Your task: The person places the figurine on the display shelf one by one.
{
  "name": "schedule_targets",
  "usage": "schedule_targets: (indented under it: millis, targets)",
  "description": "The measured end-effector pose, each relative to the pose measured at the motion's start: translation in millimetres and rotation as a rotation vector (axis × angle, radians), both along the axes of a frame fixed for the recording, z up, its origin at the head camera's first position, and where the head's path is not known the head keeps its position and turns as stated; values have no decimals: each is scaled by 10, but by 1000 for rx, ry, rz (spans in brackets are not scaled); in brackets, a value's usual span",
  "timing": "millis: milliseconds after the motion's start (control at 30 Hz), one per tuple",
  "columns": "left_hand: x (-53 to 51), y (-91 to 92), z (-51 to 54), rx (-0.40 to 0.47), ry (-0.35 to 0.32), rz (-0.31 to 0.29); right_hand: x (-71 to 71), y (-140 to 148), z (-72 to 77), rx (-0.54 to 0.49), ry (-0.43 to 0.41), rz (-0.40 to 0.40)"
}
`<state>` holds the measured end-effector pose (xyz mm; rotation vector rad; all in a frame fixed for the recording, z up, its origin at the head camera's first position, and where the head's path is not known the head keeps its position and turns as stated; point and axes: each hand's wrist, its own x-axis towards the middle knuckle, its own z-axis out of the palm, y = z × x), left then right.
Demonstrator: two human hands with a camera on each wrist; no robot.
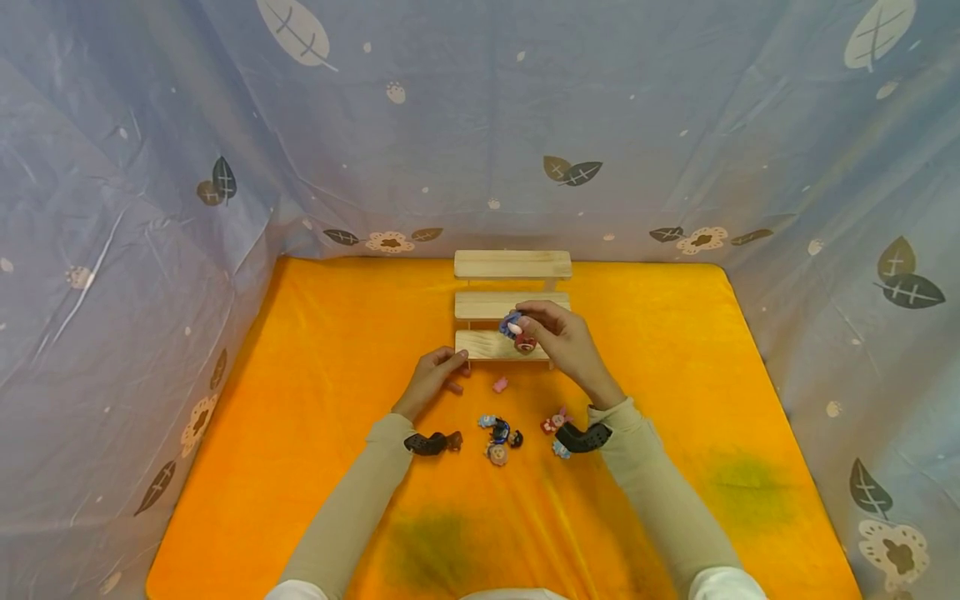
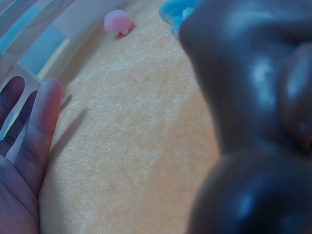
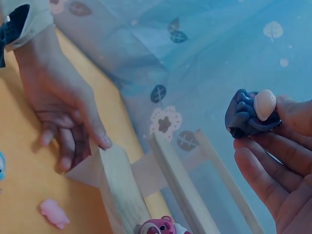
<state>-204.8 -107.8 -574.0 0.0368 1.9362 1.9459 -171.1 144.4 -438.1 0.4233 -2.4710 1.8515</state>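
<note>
My right hand (image 1: 561,337) pinches a small dark-blue figurine (image 3: 246,116) with a pale, rounded part between thumb and fingers, above the tiered wooden stand (image 1: 480,306). A red bear figurine (image 3: 158,226) is on the stand's front step (image 1: 483,343), just below that hand in the head view. At the step's left end, my left hand (image 1: 429,379) touches the corner with its thumb; its other fingers lie loose beside the stand. A pink figurine (image 1: 500,384) lies on the cloth in front of the stand.
Several more figurines lie nearer on the orange cloth (image 1: 315,400), including a dark-haired figure (image 1: 502,432), a tan round-faced one (image 1: 497,454) and a red-and-pink one (image 1: 553,421). A brown figurine (image 1: 454,441) is beside the left wrist. Patterned curtains (image 1: 480,125) enclose the back and sides.
</note>
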Motion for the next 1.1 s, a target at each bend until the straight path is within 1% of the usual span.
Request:
schedule_targets:
  millis: [133, 367, 467, 567, 800, 1000, 1100]
  targets:
    - [-2, 3, 11, -6, 4, 2, -13, -6, 37, 8, 5, -1]
    - [-1, -4, 2, -31, 11, 2, -64, -14, 69, 67, 20, 0]
    - [-7, -8, -10, -51, 6, 11, -80, -19, 92, 82, 16, 2]
    - [-17, -6, -19, -48, -6, 23, -99, -29, 106, 98, 21, -1]
    - [-24, -8, -26, -18, -30, 18, -142, -84, 69, 177, 75, -13]
    - [-20, -4, -29, -18, -32, 22, -162, -118, 14, 256, 148, -6]
    - [-23, -6, -37, -24, -37, 25, -172, -124, -19, 294, 171, -4]
